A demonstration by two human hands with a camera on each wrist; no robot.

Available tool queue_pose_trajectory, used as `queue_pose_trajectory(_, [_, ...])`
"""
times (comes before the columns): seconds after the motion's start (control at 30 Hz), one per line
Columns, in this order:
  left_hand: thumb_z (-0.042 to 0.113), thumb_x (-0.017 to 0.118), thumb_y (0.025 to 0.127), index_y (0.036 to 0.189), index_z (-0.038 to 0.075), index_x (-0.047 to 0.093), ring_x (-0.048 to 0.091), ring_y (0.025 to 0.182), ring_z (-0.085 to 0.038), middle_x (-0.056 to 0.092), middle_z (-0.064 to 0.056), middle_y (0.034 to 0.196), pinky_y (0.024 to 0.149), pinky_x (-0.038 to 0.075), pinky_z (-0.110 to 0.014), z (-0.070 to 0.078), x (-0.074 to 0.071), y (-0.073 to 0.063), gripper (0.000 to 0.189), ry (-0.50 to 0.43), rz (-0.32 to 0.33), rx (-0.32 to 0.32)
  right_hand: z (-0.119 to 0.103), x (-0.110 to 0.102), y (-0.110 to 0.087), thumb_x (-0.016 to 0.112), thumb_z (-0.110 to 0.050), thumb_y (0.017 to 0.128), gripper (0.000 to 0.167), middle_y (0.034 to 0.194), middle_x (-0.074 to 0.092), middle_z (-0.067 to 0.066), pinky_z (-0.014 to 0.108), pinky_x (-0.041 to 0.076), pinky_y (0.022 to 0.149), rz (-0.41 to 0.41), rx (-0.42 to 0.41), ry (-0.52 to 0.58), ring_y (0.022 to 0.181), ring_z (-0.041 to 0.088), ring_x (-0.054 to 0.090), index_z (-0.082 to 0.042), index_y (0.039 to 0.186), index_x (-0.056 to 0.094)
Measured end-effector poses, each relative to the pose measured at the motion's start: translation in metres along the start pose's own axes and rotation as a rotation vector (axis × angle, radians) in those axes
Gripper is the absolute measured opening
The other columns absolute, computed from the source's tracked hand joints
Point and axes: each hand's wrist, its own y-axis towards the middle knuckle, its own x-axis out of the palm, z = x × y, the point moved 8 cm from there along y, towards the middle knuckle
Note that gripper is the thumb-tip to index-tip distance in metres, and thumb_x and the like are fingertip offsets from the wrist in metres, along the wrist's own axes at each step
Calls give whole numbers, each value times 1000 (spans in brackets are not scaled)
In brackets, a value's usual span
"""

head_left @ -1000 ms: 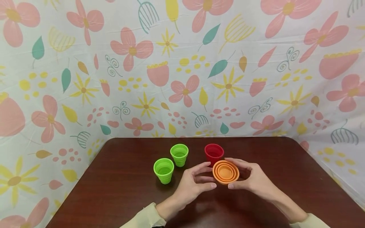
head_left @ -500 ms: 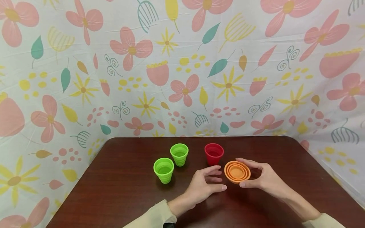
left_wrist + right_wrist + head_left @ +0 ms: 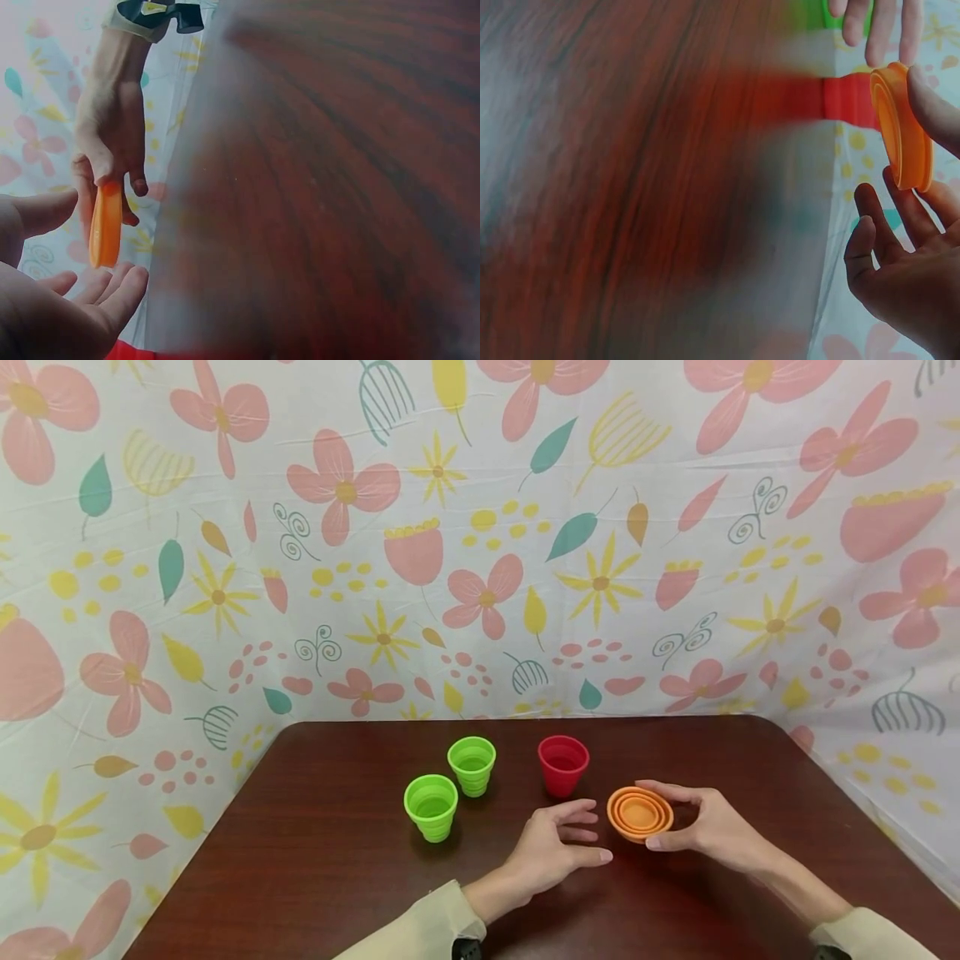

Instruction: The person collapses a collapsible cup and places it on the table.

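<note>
My right hand [image 3: 712, 825] pinches an orange collapsible cup [image 3: 640, 815] by its rim, thumb in front and fingers behind. The cup is folded flat into rings, and the right wrist view shows this orange cup [image 3: 901, 127] edge-on. Just left of it, my left hand [image 3: 551, 852] is held with fingers extended and nothing in them, apart from the cup. In the left wrist view a gap shows between the left fingers [image 3: 124, 300] and the orange cup [image 3: 106, 225]. Behind the hands stands an unfolded red cup [image 3: 562, 764].
Two unfolded green cups stand left of the red one: a nearer green cup [image 3: 431, 808] and a farther green cup [image 3: 472, 766]. All three rest upright on a dark brown table [image 3: 315, 860]. A flower-patterned cloth [image 3: 480, 543] hangs behind the table.
My right hand has carried the orange cup to the right, away from the red cup. My left hand, earlier at the cup's left edge, has come apart from it and also shifted right.
</note>
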Motion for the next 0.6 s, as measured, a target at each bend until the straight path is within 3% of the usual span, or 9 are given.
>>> queue_pose_trajectory(0.33, [2,89,82,137,16,70,74,98,-12,74,-1,120,80,60,-22,-4,8,12,60,38,6,-21,17,-3,5,91,-17,82,79,143,62,20,23,57,90,-50,33,-8,112,16,65,4,150,55])
queue_pose_trajectory(0.6, [2,90,81,136,16,71,72,93,-6,75,0,118,78,61,-21,-6,10,17,60,80,22,-38,24,-5,11,91,-14,82,77,142,63,21,20,54,91,-79,12,-37,117,19,63,5,148,56])
